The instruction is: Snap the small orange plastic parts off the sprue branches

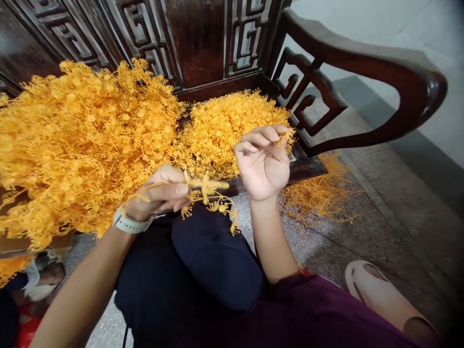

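Observation:
My left hand (163,191), with a pale band at the wrist, pinches a yellow plastic flower sprue (205,185) whose thin curved stems end in small flower-like pieces. Its stems hang over my dark-clad knee. To the right, my right hand (264,159) is raised, palm toward me, with thumb and fingertips closed on a small yellow flower piece (286,137). Behind the hands lies a heap of loose yellow flower pieces (232,123) on the wooden bench. A larger heap of yellow flower sprues (87,130) rises at the left.
The dark carved bench has a curved armrest (362,53) at the right. Bare yellow stems (319,193) lie piled on the floor below it. A beige slipper (384,295) is at the lower right. Another person's foot (50,275) shows at the lower left.

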Demonstrator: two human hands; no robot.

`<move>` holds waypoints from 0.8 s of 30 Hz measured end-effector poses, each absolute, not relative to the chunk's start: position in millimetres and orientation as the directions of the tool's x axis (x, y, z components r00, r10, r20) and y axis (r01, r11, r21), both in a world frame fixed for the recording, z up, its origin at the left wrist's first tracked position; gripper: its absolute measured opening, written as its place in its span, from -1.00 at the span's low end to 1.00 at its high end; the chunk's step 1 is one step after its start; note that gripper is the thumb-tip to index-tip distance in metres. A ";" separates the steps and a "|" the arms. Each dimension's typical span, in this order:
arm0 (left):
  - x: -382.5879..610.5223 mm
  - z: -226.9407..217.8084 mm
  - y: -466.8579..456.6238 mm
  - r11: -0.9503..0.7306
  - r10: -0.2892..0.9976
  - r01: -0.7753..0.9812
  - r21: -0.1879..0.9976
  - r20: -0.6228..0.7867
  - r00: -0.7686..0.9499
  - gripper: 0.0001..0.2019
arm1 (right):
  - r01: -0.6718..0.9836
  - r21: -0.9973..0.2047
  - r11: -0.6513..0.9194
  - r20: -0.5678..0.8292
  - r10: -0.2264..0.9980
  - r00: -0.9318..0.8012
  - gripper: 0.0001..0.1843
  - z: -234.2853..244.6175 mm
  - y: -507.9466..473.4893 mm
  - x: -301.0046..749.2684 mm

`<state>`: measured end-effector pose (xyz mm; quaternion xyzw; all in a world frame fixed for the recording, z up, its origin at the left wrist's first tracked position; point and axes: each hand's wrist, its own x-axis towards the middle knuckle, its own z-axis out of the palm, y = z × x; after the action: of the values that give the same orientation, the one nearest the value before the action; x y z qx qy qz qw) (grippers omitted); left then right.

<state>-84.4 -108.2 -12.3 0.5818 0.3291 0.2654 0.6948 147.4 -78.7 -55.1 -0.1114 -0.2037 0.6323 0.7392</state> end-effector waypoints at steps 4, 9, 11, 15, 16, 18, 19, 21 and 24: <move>-74.0 -14.8 -101.9 0.226 0.800 -0.083 0.971 -0.137 0.583 -0.42 | -0.680 -0.719 0.143 0.123 0.989 0.078 -0.65 -61.4 -76.9 152.7; -63.6 -14.3 -92.1 0.152 0.909 -0.221 0.963 -0.048 0.414 -0.57 | -0.297 -0.919 0.259 0.221 0.963 0.154 -0.43 -94.1 -55.4 153.2; -63.5 -14.3 -90.0 0.134 0.939 -0.253 0.958 -0.041 0.341 -0.67 | -0.136 -0.948 0.287 0.257 0.945 0.200 -0.36 -111.3 -47.7 153.6; -65.7 -16.1 -87.5 0.099 0.975 -0.274 0.956 -0.038 0.217 -0.62 | 0.012 -0.957 0.290 0.285 0.932 0.225 -0.40 -128.5 -48.7 147.5; -66.2 -16.6 -87.0 0.084 0.980 -0.289 0.954 -0.026 0.199 -0.59 | -0.002 -0.959 0.282 0.276 0.940 0.203 -0.44 -128.7 -50.7 144.8; -67.2 -17.3 -86.2 0.061 0.985 -0.320 0.945 -0.004 0.174 -0.55 | -0.049 -0.967 0.251 0.242 0.959 0.149 -0.51 -127.2 -53.7 139.6; -67.8 -17.4 -85.8 0.053 0.986 -0.331 0.942 0.002 0.166 -0.54 | -0.067 -0.971 0.231 0.222 0.967 0.125 -0.53 -126.4 -54.2 137.6; -68.9 -17.2 -85.3 0.047 0.987 -0.343 0.938 0.008 0.159 -0.52 | -0.074 -0.979 0.192 0.185 0.979 0.088 -0.54 -125.8 -53.8 135.4; -69.7 -16.4 -85.3 0.038 0.988 -0.334 0.942 0.016 0.156 -0.46 | -0.074 -0.984 0.162 0.157 0.985 0.068 -0.59 -123.7 -54.9 135.1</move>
<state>-69.7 -85.3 -16.4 0.4422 0.3694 0.5343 0.6185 135.1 -54.9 -123.7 -0.4532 -0.5024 0.4620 0.5733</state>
